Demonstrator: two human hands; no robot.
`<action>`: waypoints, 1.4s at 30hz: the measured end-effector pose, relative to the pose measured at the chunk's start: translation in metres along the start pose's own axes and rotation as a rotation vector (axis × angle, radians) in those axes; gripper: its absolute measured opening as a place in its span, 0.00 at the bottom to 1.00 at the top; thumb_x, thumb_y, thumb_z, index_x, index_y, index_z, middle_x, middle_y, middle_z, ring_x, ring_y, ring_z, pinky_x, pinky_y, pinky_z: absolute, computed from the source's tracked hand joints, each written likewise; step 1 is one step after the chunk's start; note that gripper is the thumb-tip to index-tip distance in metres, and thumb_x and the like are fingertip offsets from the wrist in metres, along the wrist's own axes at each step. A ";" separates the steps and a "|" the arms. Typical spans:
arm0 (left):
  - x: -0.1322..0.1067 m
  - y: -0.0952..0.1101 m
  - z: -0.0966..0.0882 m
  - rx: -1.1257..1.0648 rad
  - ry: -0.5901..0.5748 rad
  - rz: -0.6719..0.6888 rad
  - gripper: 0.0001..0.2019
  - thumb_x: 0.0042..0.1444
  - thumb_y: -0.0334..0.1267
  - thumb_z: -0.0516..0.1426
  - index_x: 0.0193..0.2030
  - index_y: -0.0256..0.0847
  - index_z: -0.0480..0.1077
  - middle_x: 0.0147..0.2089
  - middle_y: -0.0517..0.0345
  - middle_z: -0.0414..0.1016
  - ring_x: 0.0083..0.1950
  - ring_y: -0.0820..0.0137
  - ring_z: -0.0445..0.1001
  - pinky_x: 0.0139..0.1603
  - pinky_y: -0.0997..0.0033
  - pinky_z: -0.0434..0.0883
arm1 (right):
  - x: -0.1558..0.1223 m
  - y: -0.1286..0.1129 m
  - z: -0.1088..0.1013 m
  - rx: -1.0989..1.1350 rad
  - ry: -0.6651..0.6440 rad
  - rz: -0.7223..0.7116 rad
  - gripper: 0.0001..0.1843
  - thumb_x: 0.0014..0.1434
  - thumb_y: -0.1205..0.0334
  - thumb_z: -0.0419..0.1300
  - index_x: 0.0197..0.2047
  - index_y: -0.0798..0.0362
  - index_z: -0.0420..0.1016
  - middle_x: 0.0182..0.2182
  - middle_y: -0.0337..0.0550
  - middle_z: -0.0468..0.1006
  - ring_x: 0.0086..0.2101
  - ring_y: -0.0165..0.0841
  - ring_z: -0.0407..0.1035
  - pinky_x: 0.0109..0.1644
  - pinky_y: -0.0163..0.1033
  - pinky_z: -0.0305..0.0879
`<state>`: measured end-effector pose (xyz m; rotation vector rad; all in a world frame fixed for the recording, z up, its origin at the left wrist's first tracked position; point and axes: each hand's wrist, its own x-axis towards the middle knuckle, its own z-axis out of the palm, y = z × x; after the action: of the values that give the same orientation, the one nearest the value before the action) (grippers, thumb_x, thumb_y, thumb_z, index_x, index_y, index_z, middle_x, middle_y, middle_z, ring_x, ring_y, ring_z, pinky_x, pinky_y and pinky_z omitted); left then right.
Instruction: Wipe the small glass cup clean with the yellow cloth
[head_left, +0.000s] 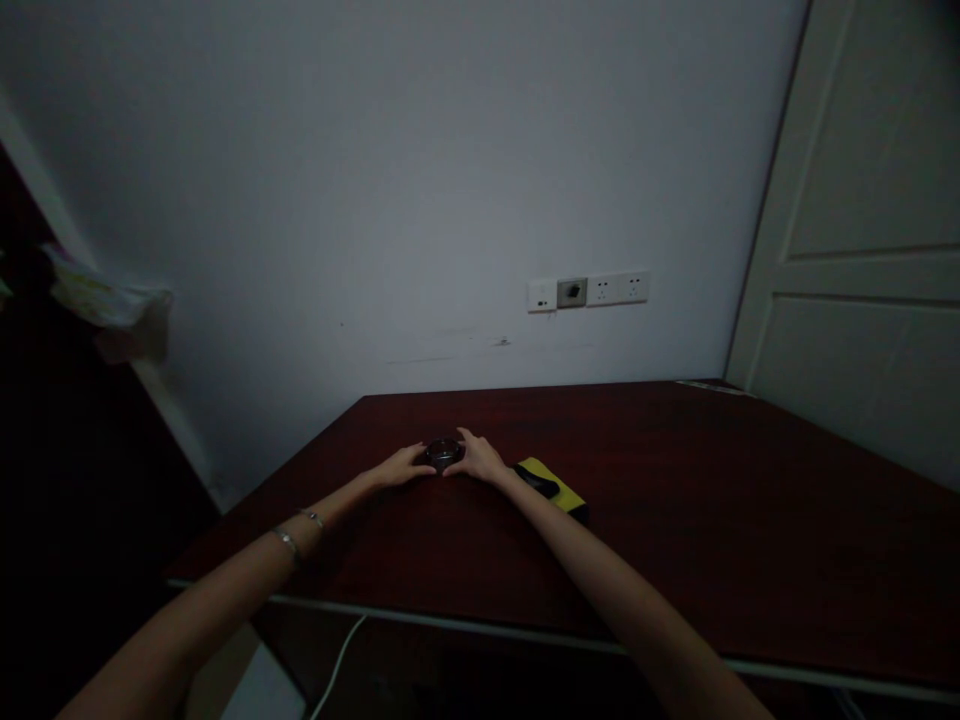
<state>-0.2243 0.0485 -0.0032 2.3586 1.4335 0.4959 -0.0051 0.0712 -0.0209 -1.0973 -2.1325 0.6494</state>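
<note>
Both my arms reach far out over a dark red-brown table (720, 520). My left hand (401, 466) and my right hand (478, 460) close in from either side on a small round dark object (444, 453) that rests on the table top, fingers touching its edges. It looks like a small dish or lid; the dim light hides its detail. Two bracelets sit on my left wrist (300, 532).
A yellow and black flat thing (556, 490) lies on the table just right of my right forearm. A row of wall sockets (589, 291) is on the white wall behind. A white door (870, 240) stands at right. A white cable (337, 665) hangs below the table's front edge.
</note>
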 end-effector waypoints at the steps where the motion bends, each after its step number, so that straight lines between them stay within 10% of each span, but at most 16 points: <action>1: -0.001 0.000 0.001 0.004 -0.001 -0.003 0.31 0.47 0.52 0.57 0.55 0.36 0.62 0.57 0.46 0.66 0.57 0.57 0.63 0.58 0.59 0.58 | 0.000 0.000 0.001 -0.002 -0.002 0.002 0.58 0.30 0.46 0.70 0.62 0.52 0.50 0.50 0.52 0.72 0.52 0.47 0.64 0.51 0.47 0.62; 18: -0.008 0.008 -0.010 0.033 -0.028 -0.041 0.33 0.40 0.54 0.60 0.52 0.39 0.65 0.53 0.48 0.69 0.55 0.57 0.65 0.56 0.61 0.60 | -0.007 -0.007 0.003 0.107 -0.062 -0.004 0.58 0.32 0.55 0.71 0.63 0.53 0.46 0.55 0.55 0.66 0.54 0.44 0.61 0.55 0.46 0.58; 23: -0.009 0.029 -0.034 0.156 0.005 -0.034 0.33 0.38 0.54 0.61 0.50 0.36 0.67 0.57 0.43 0.65 0.60 0.53 0.59 0.60 0.57 0.55 | -0.015 -0.005 -0.051 0.073 -0.086 -0.117 0.47 0.39 0.59 0.67 0.61 0.56 0.54 0.57 0.55 0.62 0.55 0.42 0.60 0.57 0.43 0.57; 29: 0.006 0.080 -0.052 0.290 0.225 0.157 0.19 0.53 0.47 0.52 0.46 0.37 0.69 0.53 0.47 0.68 0.57 0.61 0.62 0.59 0.60 0.56 | -0.051 0.038 -0.145 -0.018 -0.007 0.061 0.15 0.48 0.61 0.61 0.40 0.57 0.75 0.33 0.47 0.78 0.34 0.35 0.72 0.38 0.38 0.67; 36: 0.036 0.150 -0.002 0.271 0.044 0.333 0.22 0.52 0.48 0.54 0.50 0.37 0.67 0.57 0.46 0.64 0.59 0.60 0.60 0.58 0.63 0.58 | -0.108 0.058 -0.172 -0.019 -0.166 0.233 0.19 0.46 0.54 0.62 0.41 0.53 0.73 0.33 0.46 0.78 0.29 0.32 0.71 0.26 0.32 0.63; 42: 0.053 0.191 0.045 0.290 -0.079 0.358 0.15 0.53 0.45 0.53 0.41 0.39 0.72 0.37 0.51 0.76 0.38 0.65 0.73 0.38 0.72 0.66 | -0.143 0.050 -0.157 -0.111 -0.138 0.181 0.18 0.49 0.49 0.59 0.39 0.53 0.70 0.31 0.44 0.76 0.30 0.32 0.69 0.29 0.33 0.60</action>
<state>-0.0325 0.0081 0.0498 2.8526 1.1135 0.2906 0.1987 -0.0015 0.0053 -1.3528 -2.2258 0.7147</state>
